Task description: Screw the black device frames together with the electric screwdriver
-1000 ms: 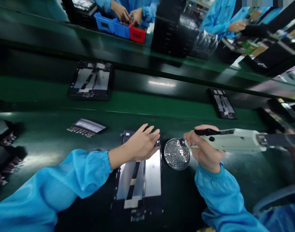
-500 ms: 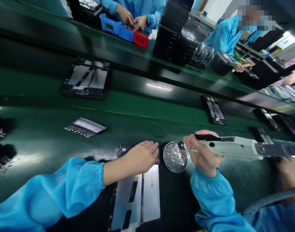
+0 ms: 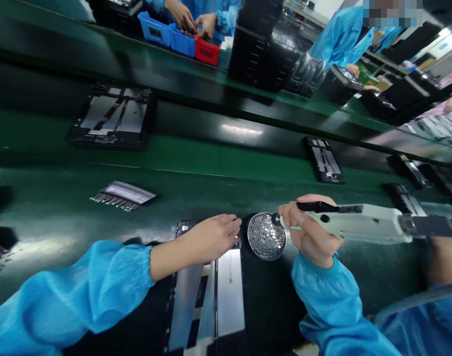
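Observation:
My right hand (image 3: 311, 235) is wrapped around a pale electric screwdriver (image 3: 370, 225) held nearly level. Its tip is over the right part of a round metal dish (image 3: 261, 242) of small shiny pieces that look like screws. To the left, an opened tablet (image 3: 230, 291) lies with silvery battery panels and dark ribbon cables showing. Across its upper end reaches my left hand (image 3: 218, 237), fingers curled together near the top right corner. The fingertips and anything between them are hidden.
A fanned row of small wired parts (image 3: 124, 194) lies left of the tablet. Other opened tablets (image 3: 114, 118) sit along the green bench. Across it, a co-worker's hands (image 3: 191, 20) work over blue and red bins (image 3: 207, 51). Another person's arm (image 3: 446, 259) is at right.
The view has shifted slightly, so the far bench sits higher and further left. My left hand stays at the tablet's upper end, and the screwdriver tip stays over the dish.

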`<state>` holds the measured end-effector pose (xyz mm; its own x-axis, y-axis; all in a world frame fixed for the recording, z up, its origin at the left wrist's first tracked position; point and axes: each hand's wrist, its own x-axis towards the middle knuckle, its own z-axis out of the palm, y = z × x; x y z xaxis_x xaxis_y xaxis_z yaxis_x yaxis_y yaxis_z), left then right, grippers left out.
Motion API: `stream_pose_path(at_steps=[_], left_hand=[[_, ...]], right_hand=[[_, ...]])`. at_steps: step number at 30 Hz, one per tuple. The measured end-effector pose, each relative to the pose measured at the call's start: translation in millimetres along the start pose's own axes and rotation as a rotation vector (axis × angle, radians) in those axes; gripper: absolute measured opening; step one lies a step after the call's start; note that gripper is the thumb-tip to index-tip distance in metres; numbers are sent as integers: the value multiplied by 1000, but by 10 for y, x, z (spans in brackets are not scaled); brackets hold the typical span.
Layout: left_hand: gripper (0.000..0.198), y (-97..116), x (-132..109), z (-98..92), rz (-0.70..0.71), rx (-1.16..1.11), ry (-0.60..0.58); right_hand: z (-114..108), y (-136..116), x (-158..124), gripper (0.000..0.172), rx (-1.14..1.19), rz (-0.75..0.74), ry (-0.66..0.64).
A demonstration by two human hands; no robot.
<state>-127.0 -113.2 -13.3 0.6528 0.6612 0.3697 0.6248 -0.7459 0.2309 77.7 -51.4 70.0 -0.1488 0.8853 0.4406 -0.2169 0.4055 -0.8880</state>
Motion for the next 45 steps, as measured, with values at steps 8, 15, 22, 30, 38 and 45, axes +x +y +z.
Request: stream_pose_path(at_steps=[8,15,22,30,38,45], left_hand=[[38,-68,-89,-157,-43,27,-201],[59,198,-121,-120,-204,170,-187],[58,249,-173,-45,-285,154,-58],[58,252,-154,-31,-285,107,-66],[59,248,-136,-60,-298,78,-69],[58,262,-135,-53,-307,50,-80]], right_hand=[[24,30,-13,26,26,49,-22],[247,67,-88,22,9,103,-65],[346,231,-205,23,-53,226,-170],[397,234,-198,24,-30,225,-171],[457,257,-182,16,11,249,-143],[474,301,-205,15,37,227,-133]])
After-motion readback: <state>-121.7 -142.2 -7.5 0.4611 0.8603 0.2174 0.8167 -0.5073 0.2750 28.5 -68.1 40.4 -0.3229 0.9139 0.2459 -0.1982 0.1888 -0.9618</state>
